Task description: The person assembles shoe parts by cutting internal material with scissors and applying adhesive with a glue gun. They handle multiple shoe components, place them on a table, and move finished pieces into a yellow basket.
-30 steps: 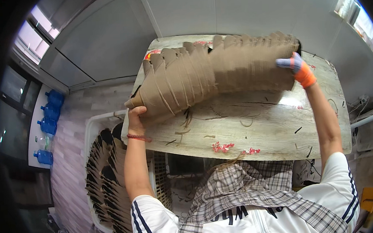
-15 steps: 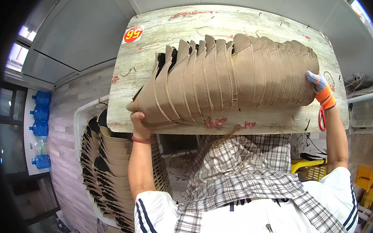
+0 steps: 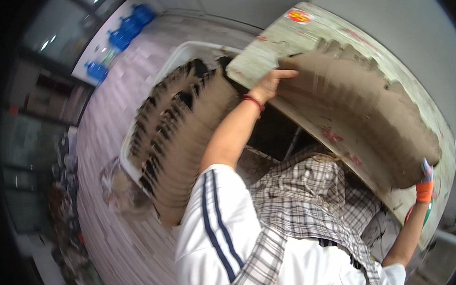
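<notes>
A long, curved stack of nested tan fabric pieces (image 3: 350, 98), which look like shoe uppers, lies across the wood-patterned table (image 3: 262, 54). My left hand (image 3: 270, 85) is bare, with a red bracelet at the wrist, and grips the stack's left end with a finger laid along it. At the other end, my right hand (image 3: 425, 180) presses against the last pieces; it wears a grey and orange glove. Motion blur softens the stack, and the undersides of both hands are hidden.
To the left, a white bin (image 3: 181, 54) holds more rows of the same pieces. Scissors with red and green handles (image 3: 428, 213) lie by my right wrist. Blue water bottles (image 3: 120, 39) line the far wall. A plastic bag (image 3: 121, 183) rests on the floor.
My view has turned left, so the table now slants and more of the bin and floor shows. Both hands stay at the stack's ends; the left hand's finger now points along it.
</notes>
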Motion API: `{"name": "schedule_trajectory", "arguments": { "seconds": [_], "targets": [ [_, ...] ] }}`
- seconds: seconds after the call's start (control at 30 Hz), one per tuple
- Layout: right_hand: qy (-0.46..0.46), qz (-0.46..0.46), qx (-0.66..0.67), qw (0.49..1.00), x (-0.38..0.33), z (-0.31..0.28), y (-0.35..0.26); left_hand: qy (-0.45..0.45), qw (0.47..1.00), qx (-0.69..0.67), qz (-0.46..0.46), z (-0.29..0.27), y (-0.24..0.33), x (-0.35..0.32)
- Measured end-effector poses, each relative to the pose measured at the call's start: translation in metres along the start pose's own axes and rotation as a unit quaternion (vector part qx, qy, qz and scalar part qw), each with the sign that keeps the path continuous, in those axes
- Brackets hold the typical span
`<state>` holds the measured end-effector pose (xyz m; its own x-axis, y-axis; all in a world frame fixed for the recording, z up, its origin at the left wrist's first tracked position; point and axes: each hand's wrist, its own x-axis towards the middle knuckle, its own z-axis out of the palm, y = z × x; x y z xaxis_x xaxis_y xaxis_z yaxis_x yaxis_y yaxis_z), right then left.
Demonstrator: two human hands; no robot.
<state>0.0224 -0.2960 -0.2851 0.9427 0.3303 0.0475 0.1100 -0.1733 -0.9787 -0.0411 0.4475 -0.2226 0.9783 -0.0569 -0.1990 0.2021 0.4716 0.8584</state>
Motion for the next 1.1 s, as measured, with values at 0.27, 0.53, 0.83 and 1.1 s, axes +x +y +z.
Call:
{"name": "schedule_trajectory", "arguments": {
  "seconds": [0.27,0.53,0.83,1.1],
  "targets": [
    [-0.034,-0.296,-0.345,0.890,0.030,-0.020,-0.017,-0.076,0.995,-0.066,-0.021,0.014,0.007,-0.008],
    [0.002,-0.009,0.089,0.996,0.050,0.161,-0.208,-0.032,0.981,-0.146,0.126,-0.027,0.029,-0.101],
    [-0.163,-0.383,-0.249,0.874,0.294,0.341,-0.302,0.400,0.803,-0.088,0.433,-0.163,0.083,-0.334],
    [-0.159,-0.451,-0.081,0.875,0.214,0.752,-0.475,0.434,0.704,-0.063,0.559,-0.239,0.097,-0.554]
  ]
}}
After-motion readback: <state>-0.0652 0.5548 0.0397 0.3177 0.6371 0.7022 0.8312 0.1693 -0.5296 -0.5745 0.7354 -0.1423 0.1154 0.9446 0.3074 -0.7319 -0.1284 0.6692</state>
